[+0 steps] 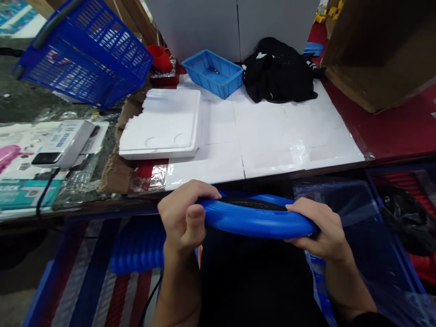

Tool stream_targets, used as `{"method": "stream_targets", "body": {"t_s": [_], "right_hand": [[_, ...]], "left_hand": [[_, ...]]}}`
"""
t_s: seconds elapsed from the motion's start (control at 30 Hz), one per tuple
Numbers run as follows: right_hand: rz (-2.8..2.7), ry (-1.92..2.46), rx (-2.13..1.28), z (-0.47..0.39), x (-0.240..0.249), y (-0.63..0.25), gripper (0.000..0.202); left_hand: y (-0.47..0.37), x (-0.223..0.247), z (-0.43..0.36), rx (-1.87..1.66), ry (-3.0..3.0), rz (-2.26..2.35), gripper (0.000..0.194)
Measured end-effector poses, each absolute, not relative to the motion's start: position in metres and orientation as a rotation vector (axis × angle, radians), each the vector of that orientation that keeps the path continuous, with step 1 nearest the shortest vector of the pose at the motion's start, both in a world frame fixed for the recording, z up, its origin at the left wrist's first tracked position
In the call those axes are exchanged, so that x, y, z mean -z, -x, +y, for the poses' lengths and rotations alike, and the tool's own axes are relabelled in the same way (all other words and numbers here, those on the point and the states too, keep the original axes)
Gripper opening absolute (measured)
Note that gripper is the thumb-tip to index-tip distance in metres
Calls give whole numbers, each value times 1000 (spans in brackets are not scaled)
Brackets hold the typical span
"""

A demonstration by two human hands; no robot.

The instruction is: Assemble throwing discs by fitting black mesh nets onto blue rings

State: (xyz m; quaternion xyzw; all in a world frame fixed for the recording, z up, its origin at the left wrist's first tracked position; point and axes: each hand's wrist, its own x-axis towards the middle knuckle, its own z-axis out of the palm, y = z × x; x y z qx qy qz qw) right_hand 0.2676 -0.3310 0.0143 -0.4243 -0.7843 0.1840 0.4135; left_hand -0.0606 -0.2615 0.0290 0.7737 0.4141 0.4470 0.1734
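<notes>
A blue round plastic disc (259, 225) with a dark, textured middle is held nearly edge-on, tilted, between my two hands in front of the table's near edge. My left hand (187, 215) grips its left end, fingers over the rim and thumb at the side. At the opposite end, my right hand (316, 225) pinches the rim with fingers above and thumb below. The disc's underside is hidden from this angle. To the left of my left forearm lies a row of stacked blue discs (138, 247) on striped cloth.
On the white-covered table (272, 141) lie a white foam slab (166, 120), a small blue tray (213, 75) and a black cloth bundle (279, 70). A blue basket (88, 54) leans at the left above a white boxy device (64, 143). A cardboard box (378, 59) stands right.
</notes>
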Motion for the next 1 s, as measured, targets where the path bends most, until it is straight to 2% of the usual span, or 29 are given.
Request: {"method": "stream_targets", "body": {"t_s": [0.07,0.27,0.4,0.47,0.53,0.67,0.77,0.9,1.0], "right_hand": [[-2014,1054,-456,-323,-18,-267,54],[-2201,1001,-446,-313,-36,-250,53],[-2184,981,-542,-313,-38,-260,61],[-2169,1006,-537,-315,-34,-274,61],[-2142,1065,-497,-316,-27,-288,58],[-2133,1094,-415,-316,-22,-298,52],[-2199,1056,-369,-312,-27,-286,47],[-2285,1002,-348,-309,-35,-273,53],[-2309,962,-493,-312,-36,-277,63]], "left_hand": [[53,-42,-264,-1166,-2278,1084,64],[12,-58,-264,-929,-2780,903,59],[22,-36,-261,-1180,-2680,915,55],[35,-24,-260,-1404,-2513,938,52],[46,-16,-259,-1476,-2380,944,55],[44,-20,-259,-1254,-2458,820,61],[24,-30,-260,-1144,-2645,811,72],[4,-34,-263,-1100,-2762,894,62],[8,-24,-264,-1151,-2761,886,61]]}}
